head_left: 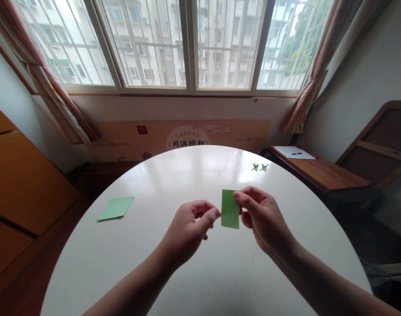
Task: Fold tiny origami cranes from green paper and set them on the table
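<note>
A green sheet of paper [230, 213], folded into an upright rectangle, is held above the white table. My right hand [259, 213] pinches its upper right side, the thumb on the near face and the other fingers mostly behind. Just beside the paper's left edge is my left hand [195, 221], its thumb and index fingertip pressed together. The paper's whole left edge shows, so nothing appears to be between those fingertips; whether they touch the edge I cannot tell.
Light green square paper [116, 208] lies on the left of the round white table [200, 281]. Two small folded green paper figures [255, 166] stand near its far right edge. A wooden side table [341, 175] at right bears a white sheet [292, 152] and a pen [296, 153].
</note>
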A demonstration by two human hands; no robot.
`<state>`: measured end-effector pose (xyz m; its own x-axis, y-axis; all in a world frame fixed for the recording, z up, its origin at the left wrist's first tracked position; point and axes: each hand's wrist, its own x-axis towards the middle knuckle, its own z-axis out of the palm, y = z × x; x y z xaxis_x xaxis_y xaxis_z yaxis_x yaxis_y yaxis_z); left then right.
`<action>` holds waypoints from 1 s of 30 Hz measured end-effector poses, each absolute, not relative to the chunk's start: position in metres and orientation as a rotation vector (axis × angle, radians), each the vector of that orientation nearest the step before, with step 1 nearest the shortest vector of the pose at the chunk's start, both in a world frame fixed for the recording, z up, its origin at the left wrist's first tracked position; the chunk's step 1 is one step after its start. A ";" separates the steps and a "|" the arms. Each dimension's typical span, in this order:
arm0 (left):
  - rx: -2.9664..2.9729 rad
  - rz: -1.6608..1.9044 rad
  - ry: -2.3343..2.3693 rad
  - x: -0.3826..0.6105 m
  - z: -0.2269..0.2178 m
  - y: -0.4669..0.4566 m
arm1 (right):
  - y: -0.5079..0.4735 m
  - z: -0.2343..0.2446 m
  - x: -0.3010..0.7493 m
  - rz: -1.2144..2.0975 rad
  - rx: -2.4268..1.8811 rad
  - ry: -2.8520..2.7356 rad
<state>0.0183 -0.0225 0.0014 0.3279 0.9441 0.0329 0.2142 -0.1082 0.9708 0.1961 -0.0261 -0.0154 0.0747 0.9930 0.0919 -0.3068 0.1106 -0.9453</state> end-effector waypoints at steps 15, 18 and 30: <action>1.508 0.743 1.030 0.018 -0.002 -0.020 | -0.025 -0.018 0.195 1.182 -0.924 -1.002; 1.531 0.685 1.048 0.018 -0.001 -0.022 | -0.022 -0.016 0.201 1.159 -0.907 -0.971; 1.568 0.874 1.102 0.017 -0.002 -0.018 | -0.021 -0.021 0.196 1.210 -0.919 -0.954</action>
<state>0.0166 -0.0178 -0.0023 0.3262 0.9452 0.0166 0.2313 -0.0968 0.9681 0.1964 -0.0210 -0.0209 0.0989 0.9904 0.0962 -0.3248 0.1235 -0.9377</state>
